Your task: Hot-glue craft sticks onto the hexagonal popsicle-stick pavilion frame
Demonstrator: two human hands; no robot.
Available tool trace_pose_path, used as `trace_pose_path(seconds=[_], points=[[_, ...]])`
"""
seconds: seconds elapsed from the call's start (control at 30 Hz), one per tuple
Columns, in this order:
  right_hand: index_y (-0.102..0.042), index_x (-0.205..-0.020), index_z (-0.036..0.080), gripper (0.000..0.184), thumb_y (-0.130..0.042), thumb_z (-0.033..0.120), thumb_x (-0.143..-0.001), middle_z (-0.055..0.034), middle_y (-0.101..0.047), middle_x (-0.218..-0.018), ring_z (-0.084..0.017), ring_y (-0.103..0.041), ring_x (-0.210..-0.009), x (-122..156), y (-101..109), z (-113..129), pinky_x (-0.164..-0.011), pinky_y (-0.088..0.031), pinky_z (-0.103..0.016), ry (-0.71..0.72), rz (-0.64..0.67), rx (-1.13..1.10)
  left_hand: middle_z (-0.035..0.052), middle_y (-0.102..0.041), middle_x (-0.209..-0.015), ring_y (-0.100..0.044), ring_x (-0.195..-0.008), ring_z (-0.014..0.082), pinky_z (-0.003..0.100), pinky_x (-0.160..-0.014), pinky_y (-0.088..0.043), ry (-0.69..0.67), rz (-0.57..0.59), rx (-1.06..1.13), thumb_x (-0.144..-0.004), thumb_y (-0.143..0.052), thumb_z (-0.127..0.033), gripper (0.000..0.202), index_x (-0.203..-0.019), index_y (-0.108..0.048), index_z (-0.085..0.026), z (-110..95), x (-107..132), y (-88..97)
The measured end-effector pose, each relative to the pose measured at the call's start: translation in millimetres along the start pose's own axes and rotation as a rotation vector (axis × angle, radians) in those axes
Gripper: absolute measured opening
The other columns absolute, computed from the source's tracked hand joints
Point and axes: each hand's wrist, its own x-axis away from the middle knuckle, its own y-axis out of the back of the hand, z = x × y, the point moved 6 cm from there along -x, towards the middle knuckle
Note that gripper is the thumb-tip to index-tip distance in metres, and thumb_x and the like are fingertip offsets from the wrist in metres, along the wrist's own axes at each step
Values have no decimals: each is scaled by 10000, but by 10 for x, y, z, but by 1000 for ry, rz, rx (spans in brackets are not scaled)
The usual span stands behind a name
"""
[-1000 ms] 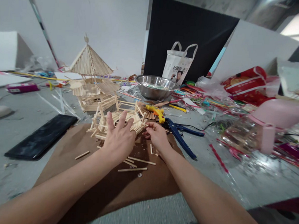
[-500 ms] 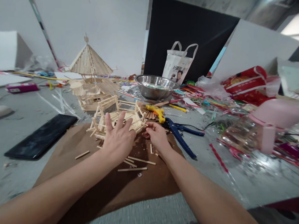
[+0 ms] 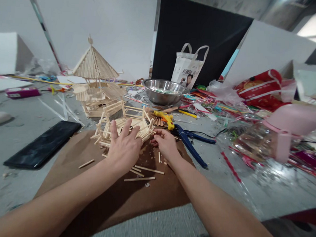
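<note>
A low framework of thin wooden sticks (image 3: 146, 130), with railings around its edge, lies on a brown sheet (image 3: 156, 196). My left hand (image 3: 125, 148) rests spread over its near side, fingers apart, hiding part of it. At the right corner of the framework, my right hand (image 3: 166, 143) is closed in a pinch on the end of a small wooden stick (image 3: 154, 131). Several loose sticks (image 3: 139, 179) lie on the sheet below my hands. Just behind the framework stands a stick pavilion (image 3: 95, 67) with a pointed roof.
A yellow glue gun (image 3: 164, 117) and blue-handled cutters (image 3: 190, 143) lie right of the framework. Left is a black phone (image 3: 42, 144). Behind are a metal bowl (image 3: 164, 92) and a white bag (image 3: 188, 69). Clutter and a pink-lidded jug (image 3: 284, 130) occupy the right.
My left hand has shifted very slightly while staying spread on the framework. The right hand keeps its pinch at the same corner.
</note>
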Motion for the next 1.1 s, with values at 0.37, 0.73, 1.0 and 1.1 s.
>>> trace_pose_path(seconds=[0.37, 0.73, 1.0, 1.1], points=[[-538, -752, 167, 117, -465, 156, -660, 51, -534, -508, -72, -520, -433, 6, 8, 6, -420, -407, -171, 9, 4, 14, 42, -530, -1119, -255, -1194, 279, 555, -960, 11, 7, -1, 8, -757, -411, -168, 246, -642, -626, -197, 5, 9, 12], [-553, -763, 169, 130, -471, 182, -663, 46, -539, -502, -82, -521, -439, 4, 15, 21, -436, -411, -188, 38, 5, 52, 48, -546, -1102, -267, -1190, 277, 558, -964, -16, 1, -35, -16, -747, -415, -151, 233, -680, -632, -202, 2, 13, -1], [-570, -784, 172, 146, -488, 194, -665, 41, -553, -517, -95, -536, -452, -1, 28, 27, -464, -432, -212, 73, 5, 92, 48, -553, -1088, -279, -1182, 284, 560, -961, -22, 3, -33, -43, -742, -418, -167, 239, -668, -641, -208, -1, 7, 8], [-577, -786, 175, 149, -491, 198, -667, 40, -556, -519, -99, -541, -451, 3, 31, 35, -470, -437, -220, 93, 8, 118, 46, -543, -1101, -274, -1185, 293, 567, -957, -16, -4, -13, -52, -740, -431, -176, 232, -642, -640, -203, 2, 6, 3]])
